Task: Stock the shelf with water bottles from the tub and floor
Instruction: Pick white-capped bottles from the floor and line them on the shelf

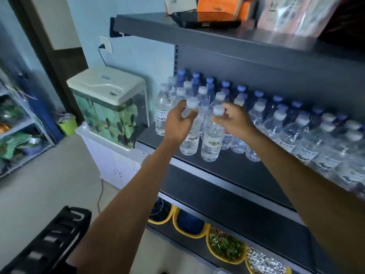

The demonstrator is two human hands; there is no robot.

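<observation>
Two clear water bottles with white caps stand at the front of the grey shelf (233, 171). My left hand (177, 123) curls round the neck of the left bottle (190, 139), just under its cap. My right hand (235, 121) pinches the neck of the right bottle (212, 143) below its cap. Both bottles stand on the shelf board. Behind them stand rows of several white-capped bottles (276, 123) and blue-capped bottles (226, 88) running to the right.
A fish tank (110, 111) on a white cabinet stands left of the shelf. A black crate (53, 240) sits at the lower left. Yellow tubs (225, 246) of goods fill the lower shelf. Boxes (213, 10) lie on the top shelf.
</observation>
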